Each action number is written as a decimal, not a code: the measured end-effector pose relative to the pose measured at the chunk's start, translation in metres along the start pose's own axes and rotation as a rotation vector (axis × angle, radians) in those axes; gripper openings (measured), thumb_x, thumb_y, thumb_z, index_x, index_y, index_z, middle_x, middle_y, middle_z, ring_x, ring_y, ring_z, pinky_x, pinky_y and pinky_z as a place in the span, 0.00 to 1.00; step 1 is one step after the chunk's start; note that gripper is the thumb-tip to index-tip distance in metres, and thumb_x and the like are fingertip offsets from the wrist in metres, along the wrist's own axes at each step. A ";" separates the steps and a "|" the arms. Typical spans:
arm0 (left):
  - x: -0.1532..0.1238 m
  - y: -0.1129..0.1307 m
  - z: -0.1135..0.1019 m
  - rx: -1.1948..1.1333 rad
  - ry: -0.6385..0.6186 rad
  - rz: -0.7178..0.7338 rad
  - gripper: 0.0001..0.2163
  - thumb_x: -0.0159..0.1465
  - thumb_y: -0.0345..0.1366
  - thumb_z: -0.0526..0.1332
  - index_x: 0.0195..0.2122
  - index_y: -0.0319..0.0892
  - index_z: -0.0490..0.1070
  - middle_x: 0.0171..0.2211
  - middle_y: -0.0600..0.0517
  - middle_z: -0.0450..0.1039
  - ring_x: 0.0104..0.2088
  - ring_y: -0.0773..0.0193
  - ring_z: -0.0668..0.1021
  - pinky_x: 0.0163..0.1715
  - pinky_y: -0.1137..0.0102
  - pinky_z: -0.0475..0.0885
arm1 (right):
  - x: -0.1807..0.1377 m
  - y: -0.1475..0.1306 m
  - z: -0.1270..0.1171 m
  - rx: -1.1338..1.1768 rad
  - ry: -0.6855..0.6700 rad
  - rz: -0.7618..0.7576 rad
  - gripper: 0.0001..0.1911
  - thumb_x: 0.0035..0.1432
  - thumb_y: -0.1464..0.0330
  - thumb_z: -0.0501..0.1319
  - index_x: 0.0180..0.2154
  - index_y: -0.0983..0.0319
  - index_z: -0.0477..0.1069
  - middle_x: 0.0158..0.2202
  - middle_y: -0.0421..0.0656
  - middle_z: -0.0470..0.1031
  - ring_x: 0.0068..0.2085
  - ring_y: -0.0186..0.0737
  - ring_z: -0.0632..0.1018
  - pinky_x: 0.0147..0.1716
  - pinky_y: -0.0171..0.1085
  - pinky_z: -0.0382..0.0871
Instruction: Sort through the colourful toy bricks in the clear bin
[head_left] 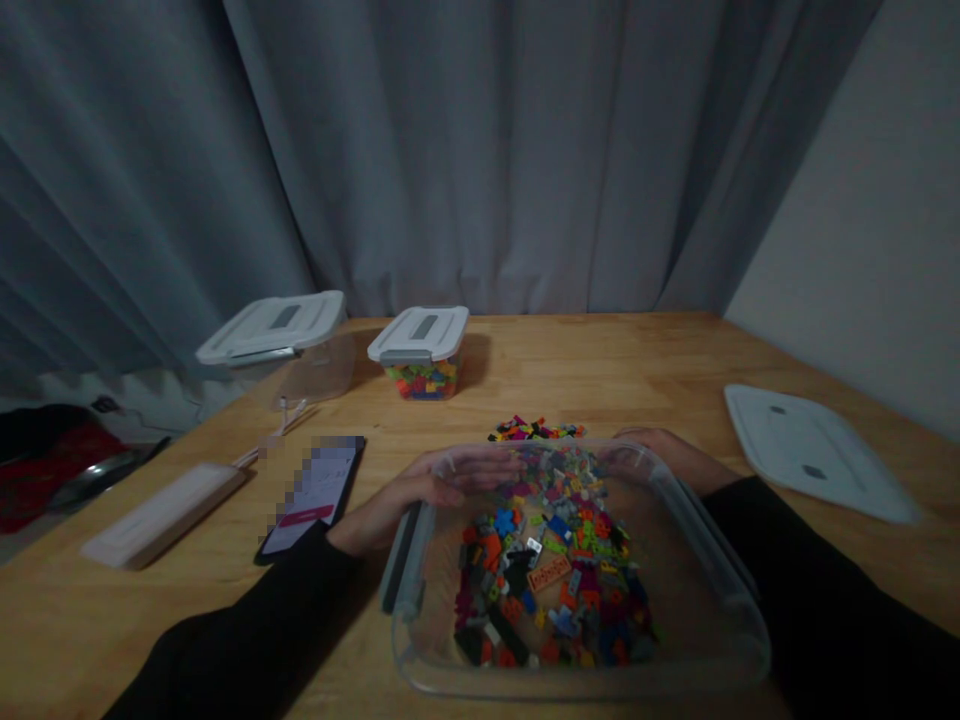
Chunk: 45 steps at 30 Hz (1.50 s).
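Observation:
A clear plastic bin [739,610] stands on the wooden table in front of me, with several small bricks of many colours [551,570] heaped inside. My left hand [420,490] lies along the bin's far left rim, fingers stretched flat over the edge. My right hand [664,450] rests at the bin's far right corner, partly seen through the plastic. Both arms wear black sleeves. Whether either hand grips the bin's wall I cannot tell. Just beyond the bin lies a small pile of loose bricks [534,430].
A phone [315,495] lies left of my left hand, beside a pale flat case [161,515]. At the back stand an empty lidded bin [289,345] and a smaller lidded box of bricks [424,355]. A white lid [814,450] lies at right. Grey curtains hang behind.

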<state>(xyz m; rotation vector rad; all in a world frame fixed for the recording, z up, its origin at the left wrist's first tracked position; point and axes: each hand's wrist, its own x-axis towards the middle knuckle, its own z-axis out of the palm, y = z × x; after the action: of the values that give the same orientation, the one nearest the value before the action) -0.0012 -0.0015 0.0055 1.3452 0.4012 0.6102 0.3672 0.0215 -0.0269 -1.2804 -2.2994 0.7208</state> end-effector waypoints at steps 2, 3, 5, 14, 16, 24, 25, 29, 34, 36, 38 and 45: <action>0.000 -0.001 0.000 0.008 -0.002 0.000 0.32 0.55 0.30 0.57 0.64 0.39 0.66 0.63 0.43 0.68 0.65 0.44 0.67 0.68 0.48 0.52 | 0.000 -0.001 -0.001 0.017 -0.032 0.011 0.20 0.67 0.56 0.57 0.42 0.64 0.80 0.41 0.48 0.81 0.42 0.44 0.80 0.43 0.38 0.71; 0.000 -0.002 0.000 0.011 0.000 0.005 0.32 0.54 0.31 0.57 0.64 0.38 0.66 0.63 0.43 0.68 0.65 0.44 0.67 0.68 0.48 0.52 | 0.000 -0.001 -0.001 0.030 -0.038 0.021 0.20 0.67 0.56 0.57 0.43 0.64 0.79 0.42 0.48 0.81 0.43 0.45 0.80 0.44 0.39 0.71; 0.001 -0.004 -0.001 0.019 0.011 0.018 0.33 0.54 0.31 0.58 0.64 0.37 0.66 0.63 0.42 0.68 0.65 0.43 0.67 0.68 0.48 0.53 | 0.000 -0.003 -0.001 0.063 -0.031 0.037 0.20 0.66 0.56 0.58 0.43 0.64 0.79 0.42 0.48 0.81 0.43 0.45 0.80 0.44 0.39 0.72; -0.001 -0.003 -0.003 -0.011 -0.012 0.009 0.31 0.56 0.30 0.57 0.63 0.39 0.66 0.64 0.43 0.68 0.65 0.44 0.67 0.68 0.47 0.51 | 0.003 0.000 -0.003 0.166 0.026 0.107 0.23 0.61 0.54 0.61 0.46 0.66 0.77 0.46 0.51 0.81 0.48 0.51 0.80 0.50 0.44 0.72; -0.001 -0.003 -0.003 -0.005 -0.006 0.014 0.30 0.56 0.29 0.57 0.63 0.38 0.66 0.64 0.42 0.68 0.65 0.45 0.67 0.68 0.47 0.50 | 0.003 0.003 -0.003 0.119 0.046 0.100 0.24 0.61 0.53 0.61 0.46 0.67 0.77 0.47 0.52 0.81 0.50 0.53 0.79 0.51 0.46 0.71; 0.001 -0.009 -0.005 -0.003 0.010 0.015 0.31 0.54 0.31 0.58 0.62 0.39 0.68 0.63 0.42 0.69 0.65 0.44 0.67 0.68 0.47 0.51 | 0.002 -0.001 -0.003 0.022 0.008 0.071 0.21 0.64 0.56 0.58 0.47 0.65 0.77 0.48 0.53 0.80 0.49 0.51 0.79 0.52 0.46 0.71; 0.001 -0.009 -0.005 0.002 0.015 0.015 0.31 0.54 0.32 0.58 0.62 0.39 0.68 0.63 0.42 0.69 0.65 0.44 0.67 0.68 0.47 0.52 | 0.002 -0.001 -0.002 0.020 0.015 0.067 0.21 0.64 0.55 0.58 0.47 0.64 0.77 0.48 0.52 0.81 0.49 0.51 0.79 0.52 0.46 0.72; 0.002 -0.009 -0.004 0.014 0.014 0.015 0.32 0.54 0.32 0.59 0.63 0.38 0.67 0.63 0.41 0.68 0.65 0.43 0.66 0.68 0.47 0.52 | 0.003 0.000 -0.001 0.023 0.021 0.068 0.20 0.64 0.54 0.58 0.45 0.61 0.78 0.46 0.50 0.81 0.47 0.51 0.80 0.49 0.47 0.73; 0.000 -0.002 -0.001 0.008 0.019 0.007 0.31 0.55 0.30 0.58 0.62 0.39 0.68 0.63 0.43 0.69 0.65 0.44 0.67 0.68 0.49 0.52 | 0.002 -0.001 -0.001 0.016 0.020 0.061 0.18 0.64 0.55 0.58 0.44 0.61 0.78 0.45 0.48 0.81 0.46 0.49 0.80 0.48 0.45 0.73; -0.001 0.000 0.000 0.001 0.015 0.011 0.30 0.55 0.28 0.57 0.62 0.40 0.68 0.62 0.44 0.70 0.65 0.45 0.68 0.68 0.49 0.53 | 0.002 0.000 -0.001 -0.002 0.025 0.044 0.18 0.64 0.56 0.58 0.44 0.61 0.78 0.44 0.48 0.81 0.45 0.49 0.80 0.47 0.45 0.73; -0.001 0.000 0.000 -0.018 0.009 0.018 0.30 0.55 0.28 0.57 0.62 0.40 0.69 0.62 0.44 0.70 0.65 0.45 0.68 0.68 0.48 0.52 | 0.002 0.003 0.000 -0.019 0.034 0.031 0.17 0.64 0.57 0.58 0.43 0.61 0.78 0.44 0.49 0.81 0.45 0.48 0.80 0.47 0.44 0.72; 0.001 -0.007 -0.003 -0.030 0.011 0.020 0.31 0.55 0.29 0.58 0.63 0.38 0.67 0.63 0.41 0.68 0.65 0.44 0.67 0.68 0.49 0.52 | 0.004 0.008 -0.001 -0.024 0.036 0.044 0.17 0.64 0.57 0.58 0.40 0.61 0.78 0.41 0.49 0.81 0.43 0.48 0.80 0.47 0.46 0.73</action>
<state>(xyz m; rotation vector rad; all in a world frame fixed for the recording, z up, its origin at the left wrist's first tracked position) -0.0011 0.0009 -0.0015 1.3191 0.3871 0.6379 0.3709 0.0286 -0.0307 -1.3482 -2.2643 0.6814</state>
